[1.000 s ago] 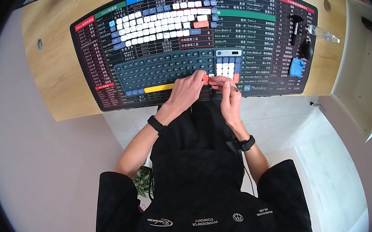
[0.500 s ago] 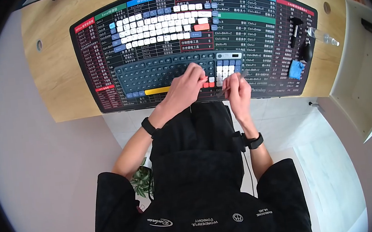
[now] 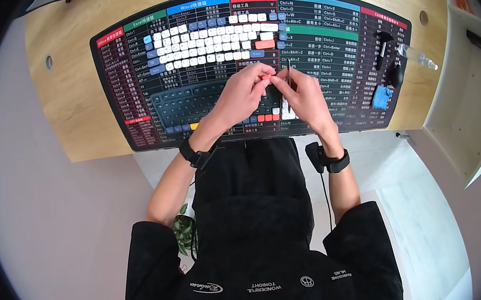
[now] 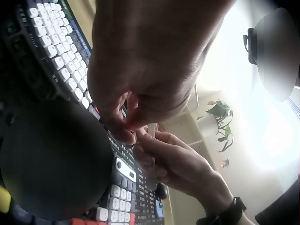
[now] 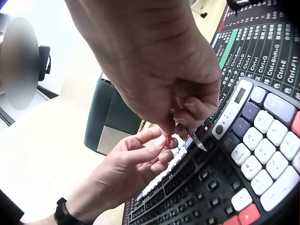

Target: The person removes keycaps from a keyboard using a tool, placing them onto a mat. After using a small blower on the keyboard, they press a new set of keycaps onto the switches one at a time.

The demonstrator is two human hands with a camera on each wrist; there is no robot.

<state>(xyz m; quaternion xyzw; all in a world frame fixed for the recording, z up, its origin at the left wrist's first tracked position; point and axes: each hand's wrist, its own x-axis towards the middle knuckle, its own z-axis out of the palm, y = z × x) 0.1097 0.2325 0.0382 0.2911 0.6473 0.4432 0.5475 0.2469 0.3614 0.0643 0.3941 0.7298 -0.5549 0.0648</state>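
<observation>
Pinching a red piece in curled left hand, gripping metal tool in curled right hand, toward two o'clock above keyboard.

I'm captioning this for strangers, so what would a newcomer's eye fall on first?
Probably the left hand and right hand, close together above a partly bare keyboard, with a small red piece between them. Beyond the keyboard, rows of loose, mostly white keycaps lie on a dark mat printed with shortcuts.

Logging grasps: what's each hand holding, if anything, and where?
Left hand pinches a red piece, gripped part unclear; right hand holds a thin tool away from its pointed tip.
</observation>
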